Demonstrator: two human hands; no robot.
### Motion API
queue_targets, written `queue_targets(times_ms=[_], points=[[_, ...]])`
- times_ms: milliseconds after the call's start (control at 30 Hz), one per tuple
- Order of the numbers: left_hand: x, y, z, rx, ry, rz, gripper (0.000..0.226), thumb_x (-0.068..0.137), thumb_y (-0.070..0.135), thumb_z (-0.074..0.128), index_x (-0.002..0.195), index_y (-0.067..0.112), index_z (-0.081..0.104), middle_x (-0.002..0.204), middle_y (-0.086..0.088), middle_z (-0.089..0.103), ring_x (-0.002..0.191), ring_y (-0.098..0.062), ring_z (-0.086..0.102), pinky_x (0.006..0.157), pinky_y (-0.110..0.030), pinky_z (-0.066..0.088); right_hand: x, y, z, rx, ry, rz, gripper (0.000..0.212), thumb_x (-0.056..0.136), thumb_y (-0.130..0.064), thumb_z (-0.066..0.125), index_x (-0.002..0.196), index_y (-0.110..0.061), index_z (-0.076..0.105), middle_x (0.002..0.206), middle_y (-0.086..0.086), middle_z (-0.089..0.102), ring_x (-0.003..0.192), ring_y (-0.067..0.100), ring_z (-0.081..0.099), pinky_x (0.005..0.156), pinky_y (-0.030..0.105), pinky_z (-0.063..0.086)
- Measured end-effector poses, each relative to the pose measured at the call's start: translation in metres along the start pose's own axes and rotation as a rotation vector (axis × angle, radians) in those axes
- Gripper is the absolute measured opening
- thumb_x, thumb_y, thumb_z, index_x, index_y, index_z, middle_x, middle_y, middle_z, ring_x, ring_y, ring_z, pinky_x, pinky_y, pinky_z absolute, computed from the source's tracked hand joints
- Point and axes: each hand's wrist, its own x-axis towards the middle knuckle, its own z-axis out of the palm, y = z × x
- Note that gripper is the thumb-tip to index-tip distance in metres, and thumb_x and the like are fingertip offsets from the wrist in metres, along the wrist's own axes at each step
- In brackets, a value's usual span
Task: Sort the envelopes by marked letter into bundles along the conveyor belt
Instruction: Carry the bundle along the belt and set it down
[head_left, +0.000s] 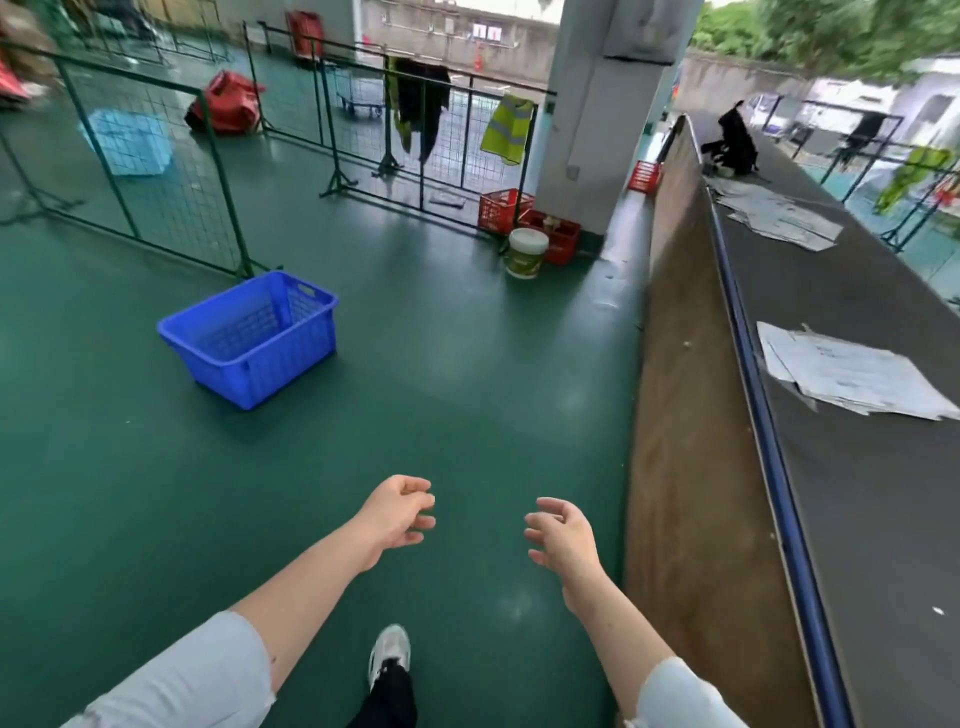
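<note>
My left hand (397, 512) and right hand (561, 535) hang loosely curled, holding nothing. A blue basket (249, 338) sits on the floor (467, 405); envelopes (852, 374) lie on the conveyor belt (857, 493).

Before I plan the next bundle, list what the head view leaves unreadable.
Head view:
- Near white paper envelope pile: marked letters too small and blurred; right corner cut by the frame edge.
- Far grey-white envelope pile: letters and count lost to distance and blur.
- Black heap far along the dark conveyor belt: too blurred to identify.
- Blue plastic basket: near wall hides part of its bottom.
</note>
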Motion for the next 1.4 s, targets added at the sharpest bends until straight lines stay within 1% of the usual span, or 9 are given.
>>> queue_targets(times_ms=[133,300,433,600,767,933,1100,1200,1400], points=[[0.105,0.057,0.008,0.009,-0.053,-0.012,0.025,0.095,0.015,0.055,0.119,0.016,0.055,0.118,-0.003,0.062,0.091,-0.016,0.068,0.070,-0.028,0.054,0.096,-0.048,0.010,0.029,0.042,0.004,0.028,0.092,-0.008,0.056,0.118,-0.015,0.055,0.104,0.004,0.061,0.091,0.016,0.063,0.083,0.035,0.055],[0.230,0.159,0.025,0.040,-0.117,0.018,0.023,0.095,0.014,0.054,0.118,0.016,0.056,0.117,-0.002,0.062,0.091,-0.016,0.068,0.071,-0.027,0.054,0.204,-0.122,0.009,0.049,0.133,0.009,0.027,0.093,-0.009,0.056,0.119,-0.015,0.054,0.108,0.005,0.061,0.101,0.020,0.064,0.086,0.037,0.056],[0.299,0.216,0.055,0.089,-0.190,0.014,0.023,0.095,0.013,0.054,0.118,0.016,0.056,0.116,-0.003,0.063,0.090,-0.015,0.067,0.071,-0.027,0.054,0.268,-0.162,-0.004,0.117,0.214,0.027,0.024,0.096,-0.016,0.057,0.120,-0.016,0.053,0.108,0.002,0.060,0.101,0.021,0.064,0.089,0.040,0.055],[0.374,0.261,0.102,0.170,-0.287,0.002,0.022,0.096,0.014,0.054,0.118,0.017,0.056,0.116,-0.002,0.063,0.090,-0.015,0.068,0.071,-0.026,0.054,0.349,-0.191,-0.028,0.186,0.292,0.069,0.028,0.095,-0.017,0.059,0.121,-0.015,0.051,0.109,0.001,0.059,0.099,0.020,0.064,0.086,0.039,0.055],[0.484,0.335,0.154,0.201,-0.310,0.021,0.019,0.094,0.014,0.055,0.113,0.017,0.058,0.114,-0.003,0.065,0.088,-0.016,0.068,0.071,-0.027,0.055,0.472,-0.240,-0.057,0.249,0.311,0.078,0.024,0.097,-0.018,0.057,0.120,-0.015,0.051,0.110,0.003,0.059,0.098,0.020,0.064,0.088,0.041,0.055],[0.586,0.421,0.219,0.225,-0.319,0.013,0.018,0.094,0.013,0.054,0.111,0.016,0.059,0.114,-0.006,0.066,0.087,-0.017,0.068,0.082,-0.033,0.055,0.598,-0.311,-0.107,0.248,0.300,0.050,0.024,0.097,-0.019,0.056,0.121,-0.015,0.051,0.109,0.001,0.059,0.097,0.018,0.064,0.088,0.040,0.056],[0.657,0.494,0.278,0.193,-0.332,0.014,0.018,0.095,0.014,0.053,0.113,0.016,0.059,0.109,-0.002,0.067,0.085,-0.015,0.067,0.079,-0.030,0.054,0.698,-0.384,-0.159,0.249,0.316,0.025,0.023,0.097,-0.017,0.056,0.120,-0.014,0.053,0.114,0.005,0.060,0.097,0.019,0.064,0.086,0.039,0.055],[0.702,0.522,0.307,0.196,-0.342,0.010,0.018,0.096,0.014,0.053,0.113,0.015,0.059,0.108,-0.002,0.067,0.085,-0.016,0.067,0.078,-0.029,0.054,0.748,-0.410,-0.185,0.236,0.317,-0.001,0.024,0.097,-0.017,0.056,0.120,-0.014,0.053,0.115,0.006,0.061,0.099,0.021,0.064,0.086,0.039,0.056],[0.805,0.579,0.368,0.210,-0.350,-0.015,0.020,0.095,0.011,0.053,0.114,0.012,0.059,0.103,-0.001,0.064,0.079,-0.015,0.065,0.072,-0.028,0.052,0.853,-0.446,-0.227,0.253,0.363,0.050,0.026,0.097,-0.016,0.057,0.122,-0.012,0.053,0.112,0.007,0.061,0.099,0.022,0.064,0.086,0.040,0.055]])
